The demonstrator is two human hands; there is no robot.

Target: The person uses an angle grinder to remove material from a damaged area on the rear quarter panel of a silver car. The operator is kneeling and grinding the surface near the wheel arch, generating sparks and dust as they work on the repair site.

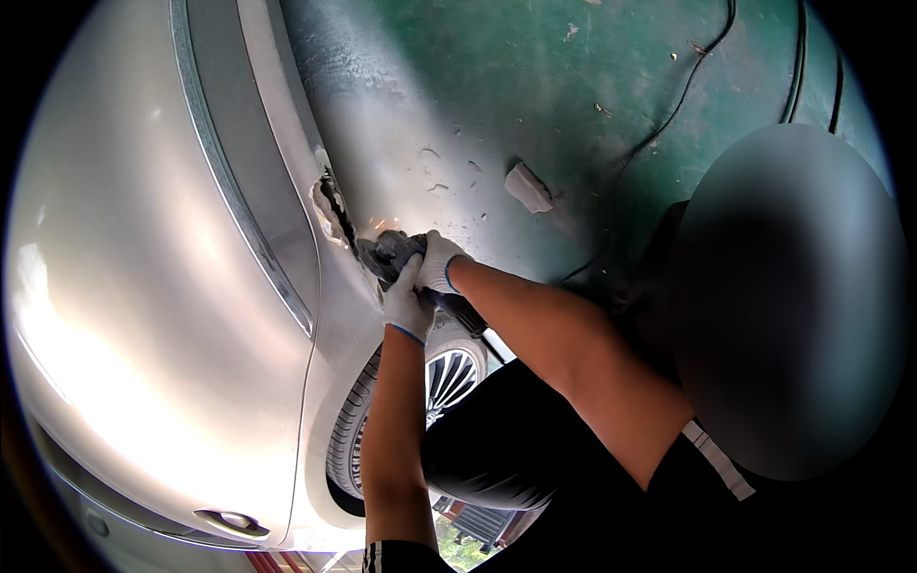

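My left hand [408,306] and my right hand [440,261], both in white knit gloves with blue cuffs, are closed on an angle grinder [387,252]. The grinder's dark handle [464,313] slants away below my hands toward the wheel. Its head is at the lower side panel of a silver car [143,315], beside a torn, jagged opening [331,212] in the metal. Small orange sparks [384,223] show just past the grinder's head. My gloves and the tool body hide the disc's contact point.
Close below my hands is the car's wheel [449,379]. On the green floor [554,86] lie a pale broken piece [528,188], small scraps and a black cable [690,91]. A large blurred oval [788,306] covers the right side.
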